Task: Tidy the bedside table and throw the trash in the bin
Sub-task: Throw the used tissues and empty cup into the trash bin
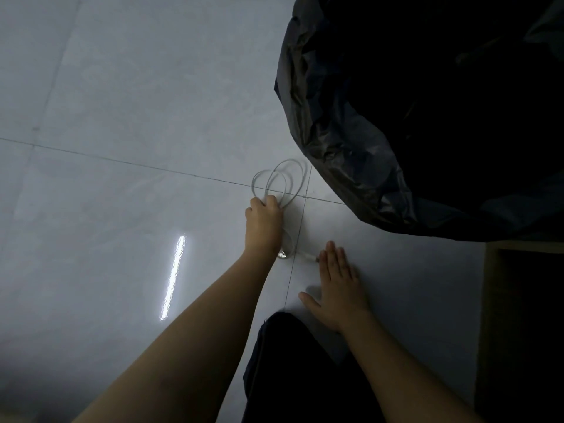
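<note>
A white cable [283,178] lies coiled in loops on the pale tiled floor, just left of the bin lined with a black plastic bag [427,117]. My left hand [263,222] is closed around the near side of the loops. A small round silvery end piece [283,254] of the cable shows beside my left wrist, and its plug [309,257] lies right in front of my right fingertips. My right hand [337,285] is flat with fingers stretched out, low over the floor, holding nothing.
The black bag fills the upper right and hangs close above the cable. A dark wooden piece of furniture [518,331] stands at the right edge. My dark-trousered knee [290,361] is at the bottom centre. A bright light reflection [174,276] streaks the glossy tiles.
</note>
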